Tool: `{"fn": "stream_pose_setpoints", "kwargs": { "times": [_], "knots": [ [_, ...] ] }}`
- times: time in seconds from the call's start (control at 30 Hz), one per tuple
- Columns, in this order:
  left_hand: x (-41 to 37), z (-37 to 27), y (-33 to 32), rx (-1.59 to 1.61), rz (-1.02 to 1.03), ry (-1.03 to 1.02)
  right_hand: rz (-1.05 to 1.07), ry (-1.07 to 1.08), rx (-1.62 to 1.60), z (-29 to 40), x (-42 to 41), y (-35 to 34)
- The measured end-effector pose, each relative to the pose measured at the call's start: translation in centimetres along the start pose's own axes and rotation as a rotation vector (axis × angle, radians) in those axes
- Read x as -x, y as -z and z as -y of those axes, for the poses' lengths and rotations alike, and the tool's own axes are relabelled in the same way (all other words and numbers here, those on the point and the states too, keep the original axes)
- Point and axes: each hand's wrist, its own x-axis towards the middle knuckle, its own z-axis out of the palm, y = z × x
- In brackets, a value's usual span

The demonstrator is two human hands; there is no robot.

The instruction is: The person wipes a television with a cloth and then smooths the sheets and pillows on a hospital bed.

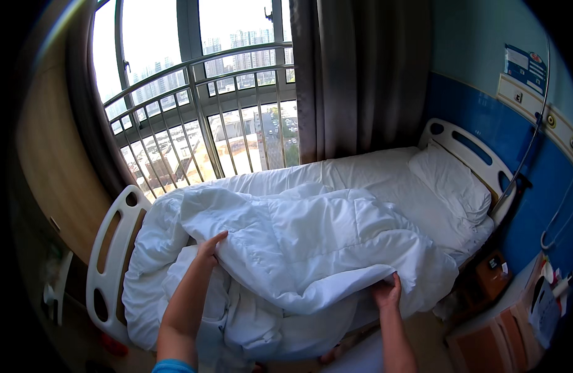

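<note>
A white quilt (323, 224) lies bunched over the foot half and middle of a hospital bed. My left hand (212, 247) grips its edge near the foot end, thumb on top and the other fingers hidden beneath the cloth. Farther right, my right hand (388, 290) holds the near edge, its thumb over the fabric and its fingers partly under it. Between the two hands the quilt's edge sags and folds. A white pillow (449, 182) rests at the head end on the white sheet (375, 172).
Plastic bed boards, the footboard (123, 242) and headboard (472, 144), bound the bed. Behind it stand a metal window railing (198, 93) and a dark curtain (361, 79). A bedside cabinet (496, 335) holding several items is at lower right; a metal pole (531, 135) rises beside the headboard.
</note>
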Motion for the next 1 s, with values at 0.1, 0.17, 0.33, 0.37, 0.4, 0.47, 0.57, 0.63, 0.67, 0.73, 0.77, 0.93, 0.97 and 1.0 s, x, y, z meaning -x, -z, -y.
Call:
{"fn": "stream_pose_setpoints", "kwargs": {
  "times": [0.1, 0.17, 0.33, 0.37, 0.4, 0.47, 0.57, 0.63, 0.67, 0.73, 0.77, 0.93, 0.97, 1.0],
  "knots": [
    [-1.1, 0.0, -1.0, 0.008, 0.123, 0.115, 0.142, 0.015, 0.043, -1.1, -0.9, -4.8],
    [-2.5, 0.2, -0.3, -0.049, 0.134, 0.093, 0.068, -0.008, 0.162, -1.3, -3.8, -5.3],
    [-4.8, 1.2, 0.7, -0.104, 0.012, 0.203, -0.172, -0.121, 0.406, -1.4, -10.3, -3.3],
    [-5.0, 1.4, 0.1, -0.119, -0.005, 0.202, -0.216, -0.146, 0.435, -1.1, -11.6, -2.6],
    [-5.2, 1.7, 0.2, -0.126, -0.008, 0.201, -0.247, -0.151, 0.46, -1.6, -12.9, -2.2],
    [-6.3, 2.3, -0.2, -0.145, 0.002, 0.205, -0.317, -0.143, 0.506, -2.1, -15.0, -1.4],
    [-7.1, 2.8, 0.1, -0.176, 0.03, 0.238, -0.27, -0.123, 0.647, -3.4, -15.1, -1.2],
    [-6.7, 1.6, -1.0, -0.178, 0.07, 0.316, -0.279, -0.077, 0.667, -3.7, -13.9, -2.0],
    [-6.9, 0.8, -1.0, -0.173, 0.092, 0.368, -0.286, -0.09, 0.681, -4.0, -13.5, -2.2],
    [-7.1, 0.1, -0.7, -0.157, 0.129, 0.445, -0.293, -0.122, 0.713, -4.0, -12.7, -2.3],
    [-7.1, -0.3, -0.5, -0.142, 0.143, 0.462, -0.308, -0.122, 0.718, -4.0, -12.5, -1.5],
    [-6.3, -0.5, -2.3, -0.135, 0.07, 0.466, -0.279, -0.06, 0.842, -4.2, -11.9, -1.3],
    [-6.7, 1.2, -1.5, -0.102, 0.062, 0.481, -0.267, -0.061, 0.866, -4.0, -11.9, -0.4],
    [-7.0, 2.5, -1.1, -0.074, 0.059, 0.489, -0.268, -0.063, 0.825, -3.8, -11.7, 0.0]
  ]
}}
